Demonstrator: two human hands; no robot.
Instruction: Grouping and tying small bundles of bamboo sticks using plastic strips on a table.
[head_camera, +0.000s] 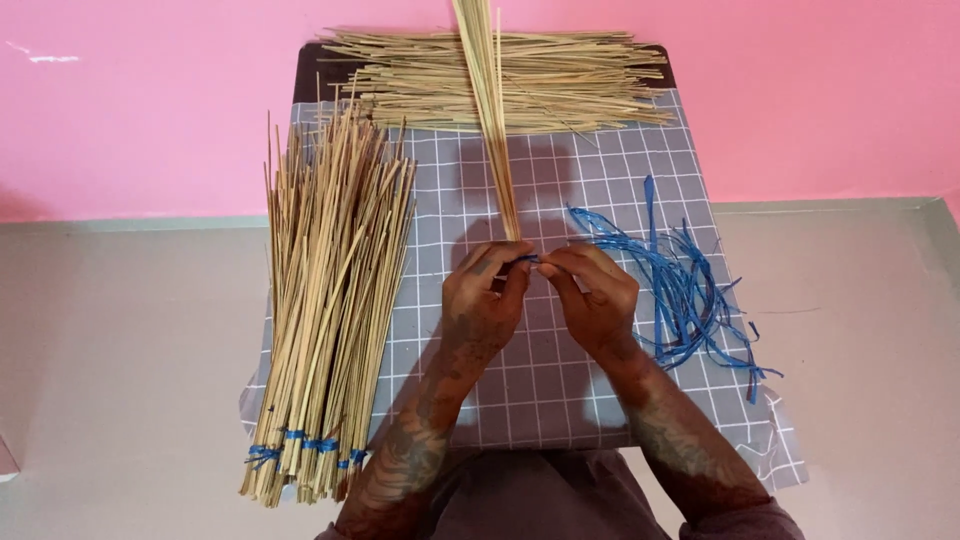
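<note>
At the bottom centre of the frame, two tattooed forearms rise from the person's lap onto a grey cloth with a white grid (560, 390), which covers a small table that fills the middle of the picture. The left hand (487, 295) and the right hand (592, 295) meet just above the centre of the frame, fingertips together, both pinched on a short piece of blue strip (528, 259) at the lower end of a thin bundle of sticks (495, 130). That thin bundle stands upright from the hands and runs out of the top edge of the frame.

On the left side, a pile of tied stick bundles (325, 300) lies lengthwise on the cloth, its near ends at the lower left bound with blue ties (300, 447), its far ends fanned toward the upper left. It lies beside the left forearm, apart from the hand.

On the right side, a loose heap of blue strips (690, 285) sprawls on the cloth, near the right hand but not touching it.

Farther off, at the top centre, a heap of loose sticks (500, 80) lies crosswise on the far end of the table, behind the upright bundle. Beyond it rises a pink wall (150, 100), with a pale grey floor (120, 350) on either side of the table.
</note>
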